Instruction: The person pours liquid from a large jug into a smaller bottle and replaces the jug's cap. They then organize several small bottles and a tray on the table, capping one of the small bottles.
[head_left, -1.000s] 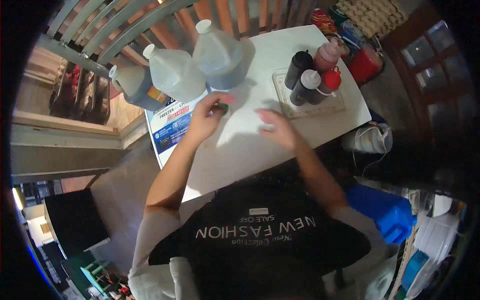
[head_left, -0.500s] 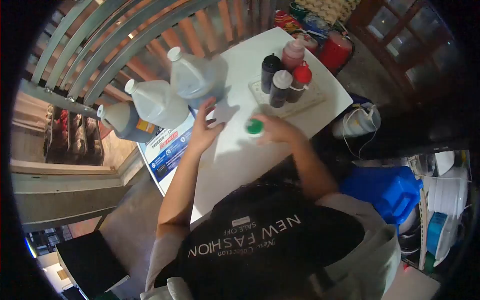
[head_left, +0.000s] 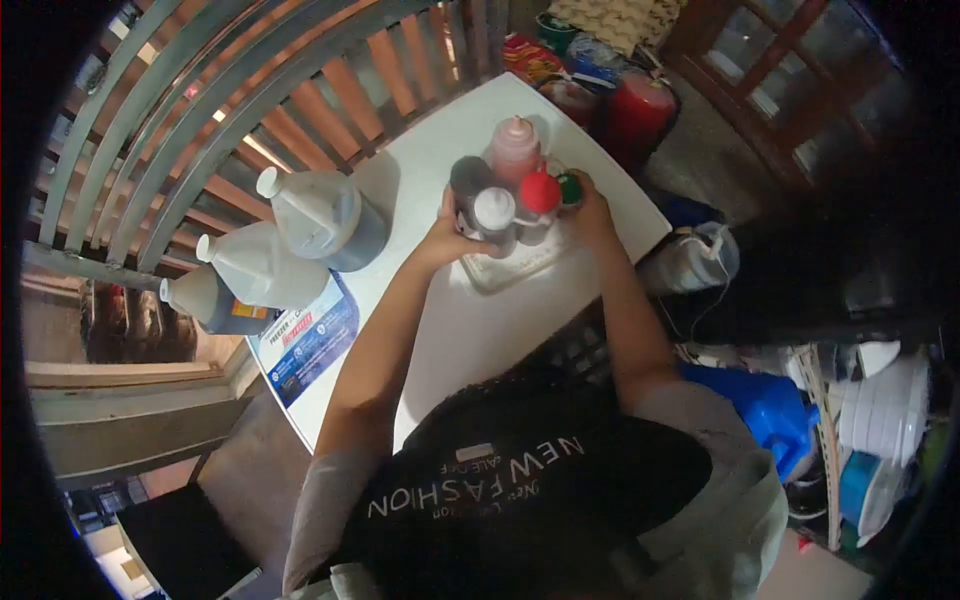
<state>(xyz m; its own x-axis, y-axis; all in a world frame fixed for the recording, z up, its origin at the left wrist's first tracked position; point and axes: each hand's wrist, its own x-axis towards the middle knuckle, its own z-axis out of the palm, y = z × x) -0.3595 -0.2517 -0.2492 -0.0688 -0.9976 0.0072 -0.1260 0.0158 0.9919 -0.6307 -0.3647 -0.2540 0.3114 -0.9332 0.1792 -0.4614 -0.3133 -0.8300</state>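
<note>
A group of squeeze bottles stands on a pale tray (head_left: 500, 275). One is a dark bottle (head_left: 470, 182), one a white-topped bottle (head_left: 494, 210), one a red-capped bottle (head_left: 540, 193) and one a pink bottle (head_left: 515, 150). My left hand (head_left: 450, 238) curves round the near left side of the group, fingers beside the dark bottle and thumb in front of the white-topped one. On the other side, my right hand (head_left: 588, 208) holds a green-capped container (head_left: 570, 190) against the red-capped bottle. Its body is mostly hidden.
Three large jugs (head_left: 325, 215) line the table's left side, beside a blue-and-white printed sheet (head_left: 310, 340). Slatted railing (head_left: 300, 130) borders the back left. To the right are a white container with a cord (head_left: 690, 262) and a blue jug (head_left: 765, 410).
The green-capped container has moved in my right hand from the table's middle to the right of the bottles. My left hand has left the jugs and reached the bottles. The view has shifted.
</note>
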